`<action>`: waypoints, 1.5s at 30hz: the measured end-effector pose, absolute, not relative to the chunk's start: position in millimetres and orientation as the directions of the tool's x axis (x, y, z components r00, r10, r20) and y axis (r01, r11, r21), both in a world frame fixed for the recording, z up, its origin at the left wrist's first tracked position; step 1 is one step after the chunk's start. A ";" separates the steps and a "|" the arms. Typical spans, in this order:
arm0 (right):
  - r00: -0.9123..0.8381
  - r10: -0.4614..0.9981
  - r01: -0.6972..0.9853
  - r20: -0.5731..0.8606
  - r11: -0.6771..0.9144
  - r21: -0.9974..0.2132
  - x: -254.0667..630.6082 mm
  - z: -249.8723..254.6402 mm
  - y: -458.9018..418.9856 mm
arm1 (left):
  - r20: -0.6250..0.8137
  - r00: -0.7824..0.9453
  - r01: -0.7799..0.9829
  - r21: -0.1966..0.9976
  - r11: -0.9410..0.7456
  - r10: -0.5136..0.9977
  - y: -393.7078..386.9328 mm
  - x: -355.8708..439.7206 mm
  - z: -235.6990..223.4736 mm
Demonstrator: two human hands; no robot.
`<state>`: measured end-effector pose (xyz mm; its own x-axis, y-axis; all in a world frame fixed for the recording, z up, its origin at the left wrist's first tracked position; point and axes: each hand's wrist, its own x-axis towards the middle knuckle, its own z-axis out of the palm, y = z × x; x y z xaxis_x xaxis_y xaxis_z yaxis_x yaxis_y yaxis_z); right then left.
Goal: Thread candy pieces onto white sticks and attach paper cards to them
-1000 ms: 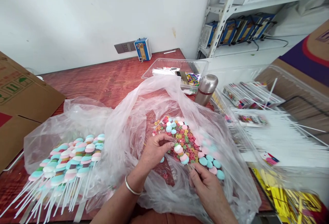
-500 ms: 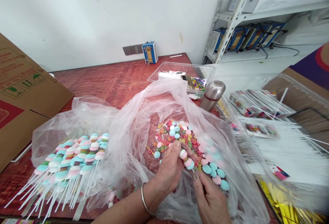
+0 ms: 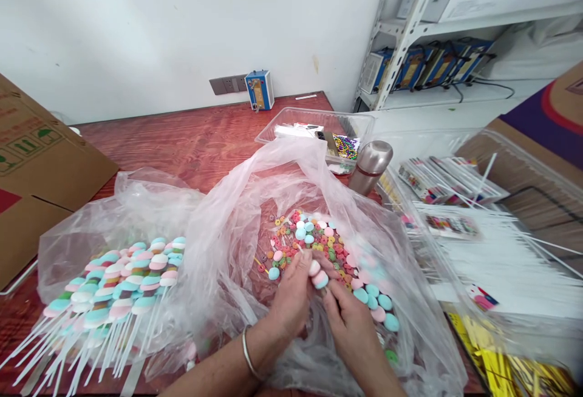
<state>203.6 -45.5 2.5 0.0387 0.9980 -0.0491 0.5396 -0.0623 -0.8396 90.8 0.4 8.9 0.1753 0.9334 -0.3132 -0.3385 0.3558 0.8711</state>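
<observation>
My left hand (image 3: 294, 291), with a bangle at the wrist, is closed around a small marshmallow skewer (image 3: 320, 279) of pink, white and blue pieces. A thin white tip shows by the left thumb. My right hand (image 3: 353, 321) pinches at the skewer's lower end, fingertips against the blue marshmallow; the stick there is mostly hidden. Under and around the hands, an open clear plastic bag (image 3: 223, 233) holds coloured candy rings (image 3: 334, 250) and loose marshmallows (image 3: 372, 301). Many finished-looking marshmallow skewers (image 3: 121, 278) lie at the left on plastic, white sticks pointing toward me.
A steel flask (image 3: 371, 166) and clear tray (image 3: 291, 119) stand behind the bag. At right, a clear bin (image 3: 455, 257) holds white sticks (image 3: 505, 263) and packets; gold strips (image 3: 492, 360) lie below it. A cardboard box (image 3: 54, 160) stands left, a blue device (image 3: 259, 90) by the wall.
My right hand has moved up the stick, from below the marshmallows to touching the lowest one. A white tip now shows beside the left thumb. The view has shifted slightly.
</observation>
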 end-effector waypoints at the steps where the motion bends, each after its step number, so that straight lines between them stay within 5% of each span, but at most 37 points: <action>1: 0.052 0.997 0.562 -0.058 -0.078 -0.823 206.0 2.7 -35.1 | -0.274 0.132 -0.269 0.915 0.301 0.953 9.3 83.6 5.1; 3: 0.093 0.994 0.597 -0.060 -0.104 -0.796 210.5 3.0 -12.0 | -0.133 0.023 -0.008 0.991 0.133 0.991 31.2 68.4 -2.8; 6: 0.084 0.996 0.666 -0.025 -0.075 -0.742 212.1 1.8 21.7 | 0.109 0.067 0.431 0.893 -0.127 0.992 64.7 50.5 -12.9; 12: 0.024 1.000 0.736 -0.015 -0.028 -0.676 200.2 -10.2 55.1 | 0.169 0.311 0.633 0.698 -0.336 0.935 88.4 38.8 -19.1; 18: 0.065 0.998 0.723 -0.024 -0.064 -0.687 196.5 -11.7 38.7 | 0.248 0.346 0.597 0.686 -0.416 0.905 70.4 39.0 -16.6; 22: -0.005 0.999 0.638 -0.049 -0.035 -0.769 193.2 -9.8 19.5 | 0.165 0.168 0.521 0.823 -0.229 0.972 63.6 36.5 -14.5; 26: -0.044 0.995 0.664 -0.095 -0.042 -0.747 184.7 -9.7 13.8 | -0.098 -0.101 0.114 0.987 0.110 0.990 59.4 18.8 -6.2; 29: -0.033 0.995 0.718 -0.096 -0.043 -0.695 177.2 -8.6 17.6 | -0.313 -0.059 -0.204 0.933 0.295 0.948 52.0 2.8 2.3; 33: 0.020 0.995 0.693 -0.099 -0.085 -0.716 173.0 -8.9 23.2 | -0.411 -0.001 -0.450 0.814 0.367 0.912 40.6 -6.7 9.1; 37: 0.060 0.992 0.561 -0.111 -0.125 -0.818 179.0 -13.9 25.5 | -0.431 0.024 -0.452 0.800 0.394 0.902 34.1 -2.8 9.1; 45: 0.035 0.977 0.100 -0.210 -0.213 -0.972 183.4 -21.6 17.9 | -0.246 0.326 -0.144 0.941 0.306 0.913 22.0 23.3 9.2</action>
